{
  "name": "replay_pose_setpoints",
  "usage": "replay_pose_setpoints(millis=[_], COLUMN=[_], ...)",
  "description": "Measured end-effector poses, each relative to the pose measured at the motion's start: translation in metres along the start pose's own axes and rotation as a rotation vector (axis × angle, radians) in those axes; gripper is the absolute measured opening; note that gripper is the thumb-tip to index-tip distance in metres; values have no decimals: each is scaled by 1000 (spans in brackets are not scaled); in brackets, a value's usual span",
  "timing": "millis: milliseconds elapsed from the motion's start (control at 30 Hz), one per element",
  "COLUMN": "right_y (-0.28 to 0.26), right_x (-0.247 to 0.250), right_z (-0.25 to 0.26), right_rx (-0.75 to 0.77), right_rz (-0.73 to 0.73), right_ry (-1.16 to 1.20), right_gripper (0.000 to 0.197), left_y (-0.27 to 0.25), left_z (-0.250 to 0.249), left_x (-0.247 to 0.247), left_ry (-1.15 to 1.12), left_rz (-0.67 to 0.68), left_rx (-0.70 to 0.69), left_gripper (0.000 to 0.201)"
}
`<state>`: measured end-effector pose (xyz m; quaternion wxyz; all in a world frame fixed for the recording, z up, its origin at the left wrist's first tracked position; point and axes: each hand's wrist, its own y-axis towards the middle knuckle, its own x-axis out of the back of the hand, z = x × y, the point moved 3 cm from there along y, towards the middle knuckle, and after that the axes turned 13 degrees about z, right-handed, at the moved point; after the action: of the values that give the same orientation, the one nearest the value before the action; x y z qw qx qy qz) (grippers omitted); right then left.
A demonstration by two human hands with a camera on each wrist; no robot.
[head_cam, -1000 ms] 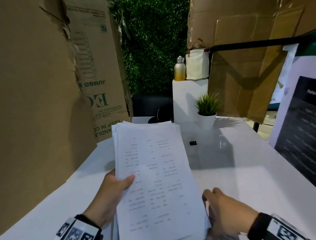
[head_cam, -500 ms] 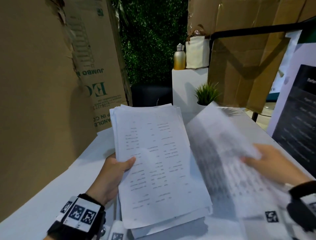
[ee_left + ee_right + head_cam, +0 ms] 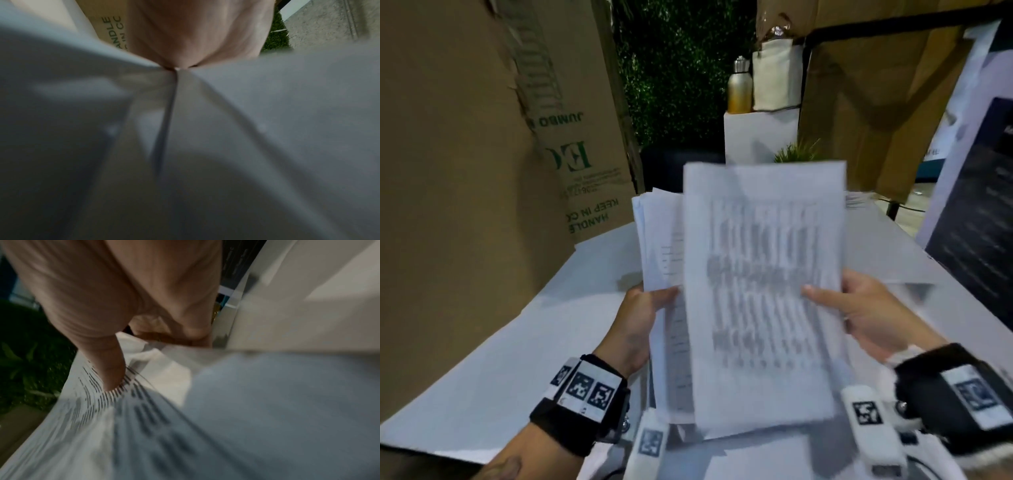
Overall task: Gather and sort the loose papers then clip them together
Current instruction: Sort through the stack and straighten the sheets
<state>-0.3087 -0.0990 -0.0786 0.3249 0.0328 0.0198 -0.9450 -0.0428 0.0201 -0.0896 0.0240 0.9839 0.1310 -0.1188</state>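
Head view: the left hand grips a paper stack at its left edge above the white counter; the right hand pinches a blurred printed sheet lying over the stack
Left wrist view: palm against white paper edges; fingers hidden
Right wrist view: thumb pressing printed paper, other fingers curled beneath

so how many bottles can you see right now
1. The bottle stands on the white pedestal at the back, just left of a white bag. The held papers block part of the table, so another could be hidden.
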Motion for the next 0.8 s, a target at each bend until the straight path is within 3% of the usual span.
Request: replay_pose_setpoints(millis=[67,100,167,300,367,433,500,567,700,800], right_y=[6,9,12,11,13,14,11,7,1,1], right_x=[-13,-18,-22,-20,-17,-17,-20,-25,-26,-22], right_z=[-18,-25,-36,-42,-44,-40,-26,1,56,71], right_rx=[-35,-39,-17,20,38,79,167,293,568,604], right_rz=[25,28,25,-62,-130,-200,-240,-234,-197,-185], right_ry=[2,30,48,-40,-73,-135,-180,-172,-140,-81], right_gripper=[72,74,60,13,5,7,9,6,16,26], left_y=[-1,-1,-2,-1,-2,1,7,10,13,15], left_z=[0,3,7,5,7,11,4,-17,-60,-61], left_x=[-6,-8,-14,-17,-18,-19,-19,-24,-35,-40], left_ry=[-4,-27,-104,-174,-154,25,229,278,197,171], left_rz=[38,60,95,118,151,152,37,-30,-18,48], left_rx=[-10,3,9,-3,41,39,-58,-206,-421,-403], left_gripper=[23,40,57,56,52,37,27,27,40,66])
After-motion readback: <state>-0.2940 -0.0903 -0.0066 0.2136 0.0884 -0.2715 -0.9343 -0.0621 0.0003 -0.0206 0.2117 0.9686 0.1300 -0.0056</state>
